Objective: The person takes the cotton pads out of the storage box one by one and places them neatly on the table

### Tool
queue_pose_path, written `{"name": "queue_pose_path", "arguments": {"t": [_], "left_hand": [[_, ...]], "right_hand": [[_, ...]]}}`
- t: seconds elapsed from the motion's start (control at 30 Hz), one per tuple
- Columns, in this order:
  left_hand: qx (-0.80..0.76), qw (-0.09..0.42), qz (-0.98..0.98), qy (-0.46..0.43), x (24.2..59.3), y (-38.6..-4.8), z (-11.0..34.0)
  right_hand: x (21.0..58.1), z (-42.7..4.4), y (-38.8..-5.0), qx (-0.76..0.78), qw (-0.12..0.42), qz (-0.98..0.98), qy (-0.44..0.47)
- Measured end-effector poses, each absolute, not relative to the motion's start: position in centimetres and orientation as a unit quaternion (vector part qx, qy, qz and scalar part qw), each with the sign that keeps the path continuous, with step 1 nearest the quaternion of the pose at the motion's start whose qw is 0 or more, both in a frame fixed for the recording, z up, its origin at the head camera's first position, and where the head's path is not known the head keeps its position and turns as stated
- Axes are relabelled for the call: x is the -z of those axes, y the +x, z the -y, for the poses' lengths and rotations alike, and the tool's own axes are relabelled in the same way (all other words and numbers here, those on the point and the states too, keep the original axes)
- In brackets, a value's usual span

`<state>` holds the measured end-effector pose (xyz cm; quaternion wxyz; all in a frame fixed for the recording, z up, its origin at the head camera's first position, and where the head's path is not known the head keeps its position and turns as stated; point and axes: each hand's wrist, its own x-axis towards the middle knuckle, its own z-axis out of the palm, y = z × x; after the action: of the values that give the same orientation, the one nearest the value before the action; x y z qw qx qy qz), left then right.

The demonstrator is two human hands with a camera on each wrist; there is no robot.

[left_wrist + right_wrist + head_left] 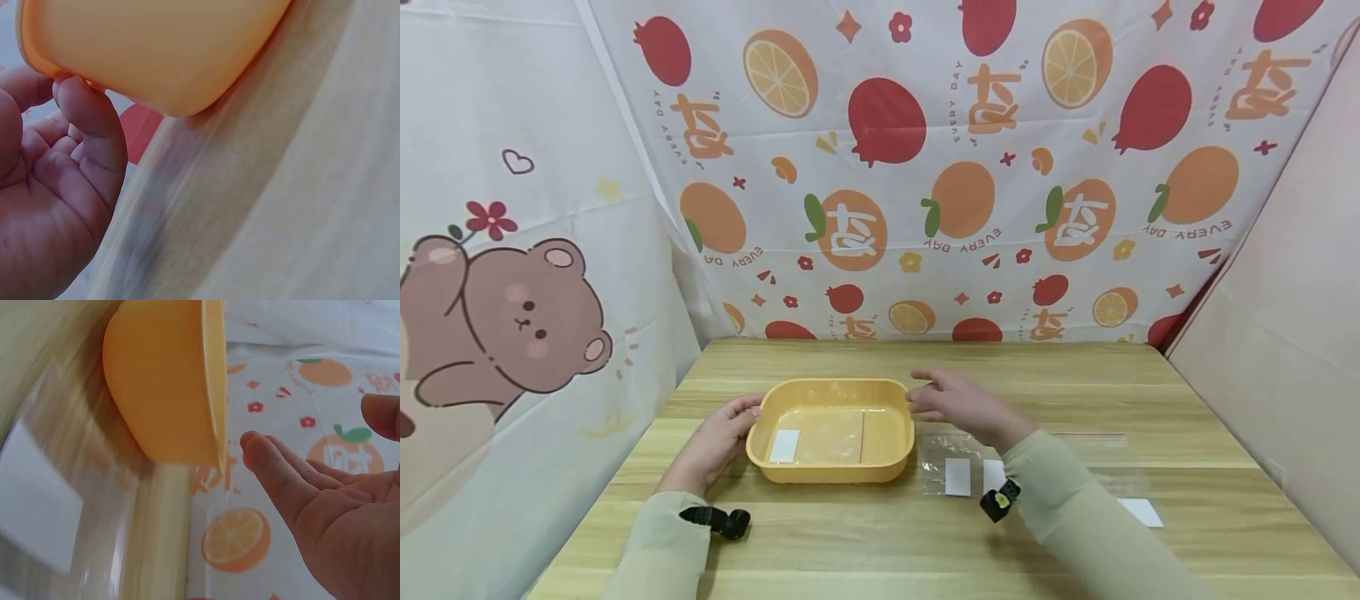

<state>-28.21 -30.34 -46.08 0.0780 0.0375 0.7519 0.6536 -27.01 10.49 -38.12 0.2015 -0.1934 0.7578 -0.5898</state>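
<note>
A yellow plastic basin (827, 473) with rounded corners stands on the table. Inside it lies a clear zip bag (831, 437) with a white label. At the basin's left end my left hand (715, 446) holds the rim; the left wrist view shows its fingertips (81, 103) against the edge. My right hand (962, 408) is by the basin's right end, fingers extended and thumb spread. In the right wrist view that hand (344, 506) is apart from the basin (159, 387) and holds nothing.
Right of the basin, clear zip bags (934, 467) with white labels (957, 477) lie on the wooden table (865, 542), partly hidden by the right forearm. A fruit-print curtain (880, 200) hangs behind, with pale cloths on both sides.
</note>
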Motion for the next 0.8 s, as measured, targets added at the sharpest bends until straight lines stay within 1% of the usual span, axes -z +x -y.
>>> {"name": "queue_pose_path", "arguments": {"t": [0.47, 0.6, 0.7, 0.8], "left_hand": [[-0.653, 0.072, -0.752, 0.051, 46.3, -28.4, 30.8], [-0.652, 0.074, -0.752, 0.054, 46.2, -28.2, 30.8], [-0.652, 0.076, -0.752, 0.055, 46.0, -28.2, 30.6], [-0.654, 0.077, -0.751, 0.056, 45.8, -28.1, 30.4]], "right_hand": [[38.9, -2.1, -27.5, 0.323, 0.138, -0.912, -0.21], [39.5, -0.3, -27.9, 0.256, 0.134, -0.933, -0.214], [40.7, 0.6, -28.1, 0.232, 0.149, -0.94, -0.202], [41.7, 1.3, -28.1, 0.198, 0.144, -0.95, -0.191]]}}
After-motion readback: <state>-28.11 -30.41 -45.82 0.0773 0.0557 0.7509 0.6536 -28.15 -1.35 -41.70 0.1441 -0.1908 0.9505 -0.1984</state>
